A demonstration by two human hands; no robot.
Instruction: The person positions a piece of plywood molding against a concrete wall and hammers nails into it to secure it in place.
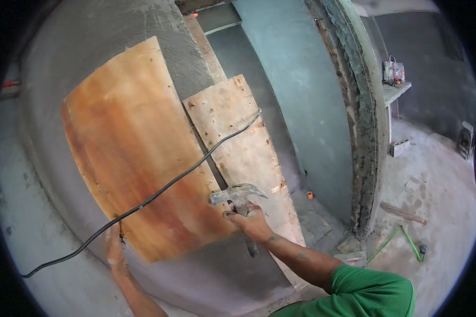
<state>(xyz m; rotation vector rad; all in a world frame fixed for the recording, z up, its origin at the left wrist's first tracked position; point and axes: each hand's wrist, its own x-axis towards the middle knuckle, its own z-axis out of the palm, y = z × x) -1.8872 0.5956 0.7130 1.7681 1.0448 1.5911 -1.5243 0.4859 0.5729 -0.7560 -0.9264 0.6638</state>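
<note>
My right hand (253, 223) grips a claw hammer (239, 193) with a worn, dusty metal head. The head lies over the lower right edge of an orange-brown stained plywood sheet (137, 132), close to a paler plywood strip (238, 132). At the sheet's lower left edge, my left hand (115, 247) holds on, with its fingers partly hidden at the edge. A black cable (169, 185) runs slantwise across both boards. Several small marks or nail heads dot the pale strip, and a narrow dark gap separates it from the sheet.
Rough grey plaster (180, 58) surrounds the boards. A broken wall edge (362, 158) stands to the right. On the floor beyond lie a bright green folded strip (402, 243), thin wooden sticks (404, 213) and a grey block (400, 148). A bag (393, 71) sits on a ledge.
</note>
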